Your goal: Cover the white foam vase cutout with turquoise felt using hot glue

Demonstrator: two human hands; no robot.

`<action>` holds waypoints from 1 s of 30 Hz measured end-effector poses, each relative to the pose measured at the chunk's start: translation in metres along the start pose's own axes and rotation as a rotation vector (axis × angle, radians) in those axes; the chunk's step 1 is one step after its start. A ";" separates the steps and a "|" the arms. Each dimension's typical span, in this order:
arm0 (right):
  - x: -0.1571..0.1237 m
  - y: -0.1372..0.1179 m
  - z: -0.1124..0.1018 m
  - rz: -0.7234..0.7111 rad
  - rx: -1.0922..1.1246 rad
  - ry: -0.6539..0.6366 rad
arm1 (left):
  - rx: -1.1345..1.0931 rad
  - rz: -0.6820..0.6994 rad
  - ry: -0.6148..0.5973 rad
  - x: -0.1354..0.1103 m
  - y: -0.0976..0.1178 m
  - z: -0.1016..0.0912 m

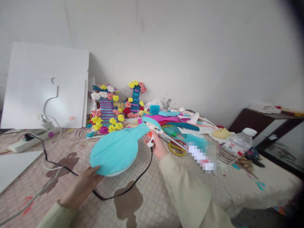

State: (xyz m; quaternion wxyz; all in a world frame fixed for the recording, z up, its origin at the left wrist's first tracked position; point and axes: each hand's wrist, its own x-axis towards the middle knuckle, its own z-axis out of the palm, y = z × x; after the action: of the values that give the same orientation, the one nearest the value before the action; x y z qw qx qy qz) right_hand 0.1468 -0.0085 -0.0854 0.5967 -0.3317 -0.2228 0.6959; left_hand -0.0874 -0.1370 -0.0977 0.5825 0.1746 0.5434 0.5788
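Note:
My left hand [86,180] grips the near left edge of a round board with a long neck, covered in light-blue paper [114,152]; its thumb lies on top and the other fingers go underneath. A white glue gun [153,131] sits in my right hand [158,145], fingers wrapped round its handle. Its nozzle end points left, over the narrow neck of the blue-covered board. From the handle's bottom a black cord [142,172] loops down and runs left beneath my left wrist.
A power strip [35,139] lies at the left before a leaning white board [45,85]. Flower-trimmed paper pieces [108,109] stand at the back. Coloured paper strips [175,120], yellow-handled scissors [177,149] and a clear plastic bottle [237,147] are on the right.

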 end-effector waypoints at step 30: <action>0.060 0.042 -0.001 -0.016 -0.105 -0.068 | 0.902 0.583 0.077 0.062 -0.001 -0.037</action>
State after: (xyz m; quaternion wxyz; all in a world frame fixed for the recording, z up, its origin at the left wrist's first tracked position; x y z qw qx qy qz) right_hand 0.1152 0.0419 -0.1277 0.5761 -0.3371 -0.2817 0.6893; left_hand -0.1339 -0.0998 -0.1383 0.2444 0.5299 0.6879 0.4316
